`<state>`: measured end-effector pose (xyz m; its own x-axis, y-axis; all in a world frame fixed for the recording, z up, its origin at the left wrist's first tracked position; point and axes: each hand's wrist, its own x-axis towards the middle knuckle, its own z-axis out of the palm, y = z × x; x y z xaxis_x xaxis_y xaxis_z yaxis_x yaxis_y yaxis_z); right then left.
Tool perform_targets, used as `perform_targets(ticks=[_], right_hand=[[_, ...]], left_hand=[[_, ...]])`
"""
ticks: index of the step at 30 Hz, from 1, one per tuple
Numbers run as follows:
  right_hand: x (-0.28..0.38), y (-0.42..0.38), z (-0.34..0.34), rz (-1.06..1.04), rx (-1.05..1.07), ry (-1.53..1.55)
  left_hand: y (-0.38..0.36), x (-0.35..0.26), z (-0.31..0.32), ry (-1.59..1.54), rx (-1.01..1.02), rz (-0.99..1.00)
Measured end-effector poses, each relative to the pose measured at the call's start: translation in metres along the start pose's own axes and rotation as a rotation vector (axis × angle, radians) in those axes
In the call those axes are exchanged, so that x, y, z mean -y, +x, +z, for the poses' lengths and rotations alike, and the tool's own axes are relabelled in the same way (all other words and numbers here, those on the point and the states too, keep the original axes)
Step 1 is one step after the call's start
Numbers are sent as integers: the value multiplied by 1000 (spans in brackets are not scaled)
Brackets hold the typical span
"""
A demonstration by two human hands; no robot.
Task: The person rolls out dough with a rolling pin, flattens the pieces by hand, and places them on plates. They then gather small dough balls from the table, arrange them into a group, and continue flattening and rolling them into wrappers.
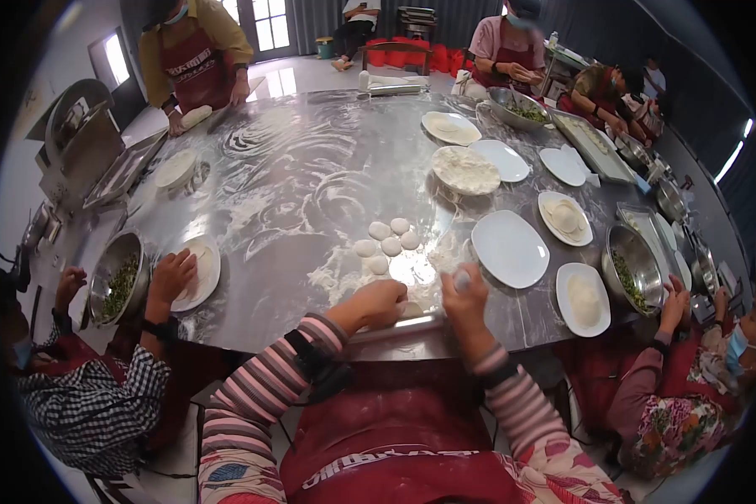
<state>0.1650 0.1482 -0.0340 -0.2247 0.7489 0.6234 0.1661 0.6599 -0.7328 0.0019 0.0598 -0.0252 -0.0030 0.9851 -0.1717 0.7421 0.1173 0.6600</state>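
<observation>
My left hand [373, 304] is closed, its fingertips at the edge of a small flattened piece of dough [412, 310] near the table's front edge. Just to the right, my right hand [469, 304] is wrapped round a small rolling pin [461, 279]. Only the pin's pale rounded end shows above the fingers; the rest is hidden. Beyond my hands, several small white dough balls [391, 245] sit in a loose cluster on loose flour. A pale straight bar [395, 328] lies along the table edge below my hands.
An empty white plate [510, 249] stands right of my hands, with a plate of wrappers [583, 300] beyond it. A flour-filled dish [465, 170] is farther back. Bowls of green filling [119, 277] [632, 267] stand at both sides. Co-workers sit close left and right; others work across the floury metal table [311, 160].
</observation>
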Motion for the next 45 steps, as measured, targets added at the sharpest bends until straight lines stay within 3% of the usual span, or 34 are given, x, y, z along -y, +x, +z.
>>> perform_targets(ticks=[2, 6, 7, 10, 12, 13, 18, 21, 24, 26, 27, 30, 35, 37, 39, 40, 42, 45], right_hand=[[-8, 21, 21, -41, 18, 11], [-5, 11, 9, -76, -1, -12], [-11, -2, -3, -201, 13, -137], [-7, -30, -25, -84, 85, -122], [-13, -34, -20, -3, 52, -5], [-4, -17, -12, -146, 13, -85], [-10, 23, 28, -40, 23, 6], [-16, 0, 3, -188, -15, -142], [-1, -25, -25, -199, 3, -175], [-9, -34, -22, 132, 52, 53], [8, -14, -14, -22, -7, -53], [-5, 14, 16, -63, -18, -54], [-1, -7, -9, -120, -20, -110], [-11, -40, -27, 143, 36, 61], [-6, -39, -28, 150, 52, 162], [3, -26, -21, 53, 21, 60], [0, 0, 0, -70, -22, -13], [-5, 14, 16, -32, -12, 6]], left_hand=[[13, 6, 2, 32, -80, -9], [12, 4, -3, 86, -15, 18], [11, 7, -2, 75, -24, 19], [4, 11, -3, 3, -79, 40], [-3, 6, -3, -43, -11, 29], [-4, 2, -1, -33, 4, 35], [16, 0, 2, 13, -84, -22], [18, 11, 5, -4, -50, 12], [4, 8, -2, -29, 23, 11], [1, 12, 4, -56, 62, 30], [1, 9, 7, -47, 83, 30], [12, -2, 7, 4, -114, -2], [17, 8, 10, 48, -43, 14], [13, 14, 6, 52, -68, 36], [4, 11, 3, -110, 33, 16], [2, 10, 6, -103, 52, 14], [10, 3, 8, -80, -96, 9], [20, -1, 9, -23, -56, 4]])
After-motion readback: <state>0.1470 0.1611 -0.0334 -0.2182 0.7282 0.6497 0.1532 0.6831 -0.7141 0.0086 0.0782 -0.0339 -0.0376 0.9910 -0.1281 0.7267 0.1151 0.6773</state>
